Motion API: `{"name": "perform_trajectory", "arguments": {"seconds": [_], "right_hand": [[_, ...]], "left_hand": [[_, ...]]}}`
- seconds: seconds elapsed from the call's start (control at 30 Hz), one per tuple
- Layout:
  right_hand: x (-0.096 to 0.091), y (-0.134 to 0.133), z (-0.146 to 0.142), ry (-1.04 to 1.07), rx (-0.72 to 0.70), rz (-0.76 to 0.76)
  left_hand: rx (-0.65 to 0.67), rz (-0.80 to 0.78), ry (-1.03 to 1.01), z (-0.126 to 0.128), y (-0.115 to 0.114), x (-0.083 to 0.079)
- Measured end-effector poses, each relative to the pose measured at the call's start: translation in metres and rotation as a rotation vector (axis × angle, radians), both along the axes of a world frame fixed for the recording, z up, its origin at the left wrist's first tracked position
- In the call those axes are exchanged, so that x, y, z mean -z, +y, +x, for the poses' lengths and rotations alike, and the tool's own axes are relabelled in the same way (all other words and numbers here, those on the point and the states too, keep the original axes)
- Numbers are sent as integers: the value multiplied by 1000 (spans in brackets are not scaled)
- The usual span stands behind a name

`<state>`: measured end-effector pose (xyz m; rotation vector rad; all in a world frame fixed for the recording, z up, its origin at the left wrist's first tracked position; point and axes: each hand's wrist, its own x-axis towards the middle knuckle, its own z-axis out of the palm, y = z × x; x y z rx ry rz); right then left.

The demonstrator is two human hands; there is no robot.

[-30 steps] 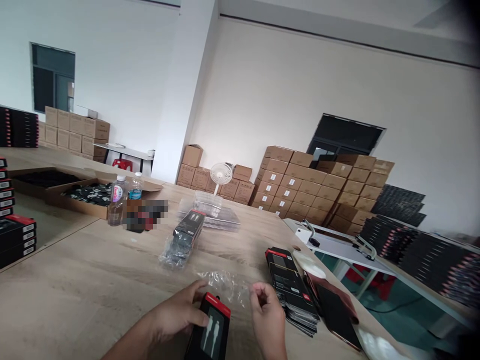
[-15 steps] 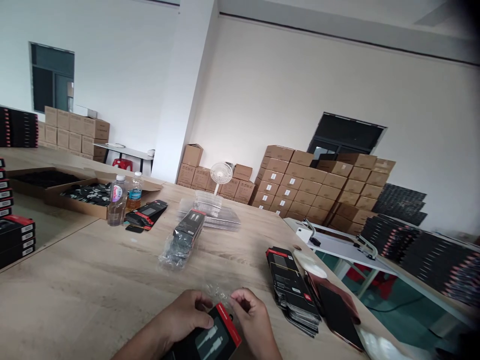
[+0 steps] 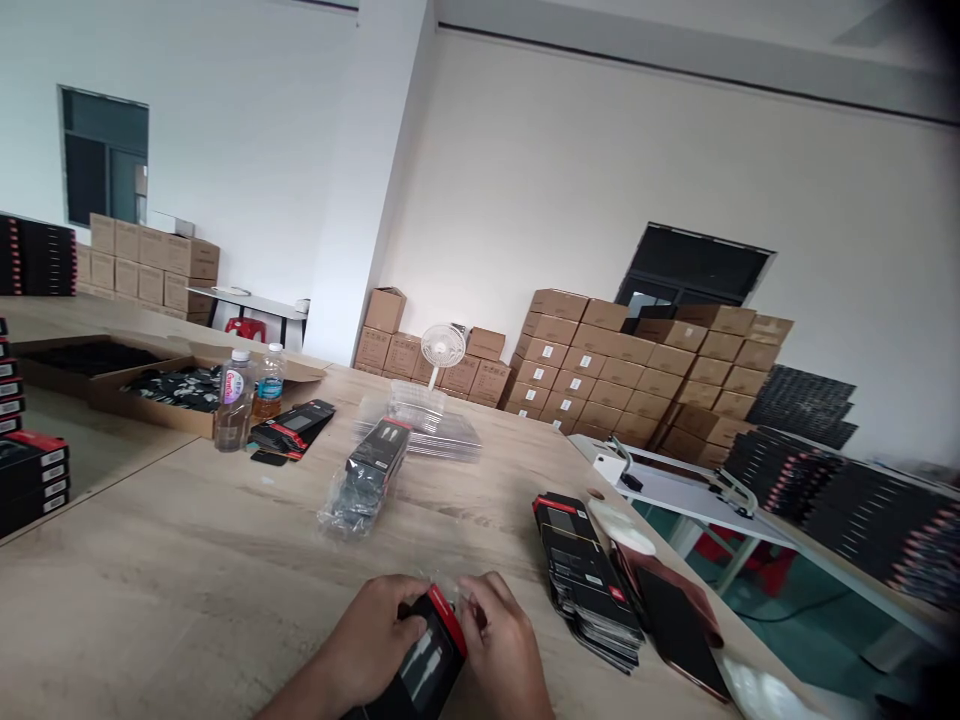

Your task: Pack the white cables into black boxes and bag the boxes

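Close to the table's near edge, my left hand (image 3: 366, 640) is wrapped round a black box with a red end (image 3: 429, 660) and a white cable pictured on its face. The box is tilted, its red end pointing away from me. My right hand (image 3: 506, 640) is closed at that red end, its thumb and fingers pinching thin clear plastic (image 3: 444, 580). Part of the plastic lies hidden behind the fingers. Farther up the table rests a plastic-wrapped stack of similar boxes (image 3: 367, 470).
To the right lie a banded pile of flat black packages (image 3: 585, 575) and a dark phone-like slab (image 3: 681, 630). Two bottles (image 3: 234, 405) stand at left beside an open carton (image 3: 202, 425). Clear plastic trays (image 3: 442, 440) sit farther back; black boxes (image 3: 34, 470) are stacked far left.
The box has turned more edge-on and its red end has shifted slightly left. Both hands have drawn closer together around that end, with less of the clear plastic showing.
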<state>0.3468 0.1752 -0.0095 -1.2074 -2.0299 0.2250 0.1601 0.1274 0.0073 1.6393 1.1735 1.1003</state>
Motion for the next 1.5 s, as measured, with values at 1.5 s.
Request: {"name": "perform_trajectory", "arguments": {"seconds": [1.5], "right_hand": [[-43, -25, -15, 564, -371, -380]], "left_hand": [[-6, 91, -392, -29, 0, -32]]}}
